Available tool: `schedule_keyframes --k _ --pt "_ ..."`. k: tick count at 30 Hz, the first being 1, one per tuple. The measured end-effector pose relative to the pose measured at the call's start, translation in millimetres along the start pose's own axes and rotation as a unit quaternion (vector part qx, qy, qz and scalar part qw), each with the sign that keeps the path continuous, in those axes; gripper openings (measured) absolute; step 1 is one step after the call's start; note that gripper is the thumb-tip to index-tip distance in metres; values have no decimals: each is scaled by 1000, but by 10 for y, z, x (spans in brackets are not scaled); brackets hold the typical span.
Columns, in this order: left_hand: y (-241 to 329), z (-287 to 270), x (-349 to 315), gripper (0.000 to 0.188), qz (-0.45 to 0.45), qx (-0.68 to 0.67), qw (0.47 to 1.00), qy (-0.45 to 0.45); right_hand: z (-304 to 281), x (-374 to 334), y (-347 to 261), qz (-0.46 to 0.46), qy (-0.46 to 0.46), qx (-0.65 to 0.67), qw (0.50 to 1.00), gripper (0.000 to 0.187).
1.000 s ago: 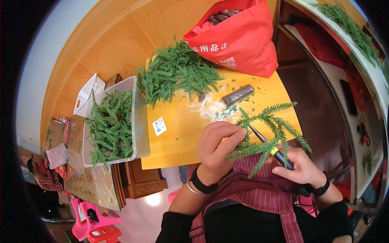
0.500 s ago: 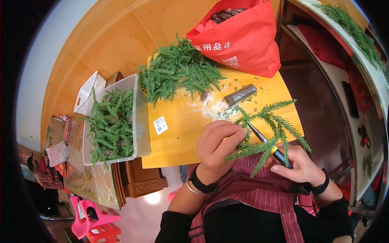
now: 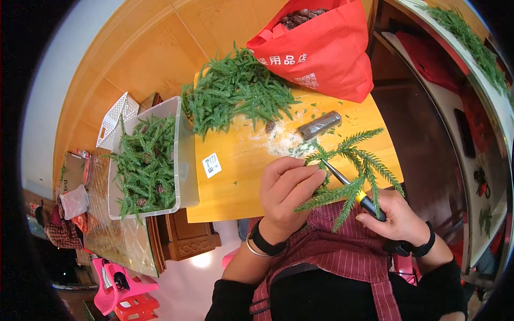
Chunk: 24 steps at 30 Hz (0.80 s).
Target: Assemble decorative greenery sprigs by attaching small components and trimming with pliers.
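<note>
The left hand [image 3: 289, 187] pinches a green fir sprig [image 3: 350, 171] while the right hand [image 3: 393, 216], closed around a thin yellow-handled tool [image 3: 350, 190], seems to work at its stem; next the tip needs careful aiming.

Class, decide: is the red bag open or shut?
Open. The red bag gapes at the top, showing dark brown pieces, possibly cones, inside.

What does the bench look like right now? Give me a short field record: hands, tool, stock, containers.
left hand: pinching a green fir-like sprig
right hand: gripping a yellow-and-black-handled tool, tip at the sprig
board: yellow board with white crumbs
loose stock: pile of green sprigs at the board's far end
bin: clear plastic bin, sprigs inside
bag: red bag, open
</note>
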<state>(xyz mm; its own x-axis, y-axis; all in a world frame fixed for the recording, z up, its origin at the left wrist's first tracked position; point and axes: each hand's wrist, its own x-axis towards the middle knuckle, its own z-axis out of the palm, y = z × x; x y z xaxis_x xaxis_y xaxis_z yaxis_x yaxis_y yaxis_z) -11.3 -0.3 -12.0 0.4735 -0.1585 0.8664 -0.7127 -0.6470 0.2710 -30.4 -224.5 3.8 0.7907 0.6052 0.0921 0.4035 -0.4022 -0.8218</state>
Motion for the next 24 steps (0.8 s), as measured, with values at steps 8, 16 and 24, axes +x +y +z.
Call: schedule_keyframes --k 8,16,24 --pt "-83 -16 20 34 -27 0 999 -34 94 -7 107 27 47 -27 998 13" --pt "-193 -129 -88 31 -539 -616 573 -40 119 84 202 -22 58 -25 998 16" --pt "-153 -195 -23 32 -553 -638 528 -95 81 124 198 -46 56 -79 994 28"
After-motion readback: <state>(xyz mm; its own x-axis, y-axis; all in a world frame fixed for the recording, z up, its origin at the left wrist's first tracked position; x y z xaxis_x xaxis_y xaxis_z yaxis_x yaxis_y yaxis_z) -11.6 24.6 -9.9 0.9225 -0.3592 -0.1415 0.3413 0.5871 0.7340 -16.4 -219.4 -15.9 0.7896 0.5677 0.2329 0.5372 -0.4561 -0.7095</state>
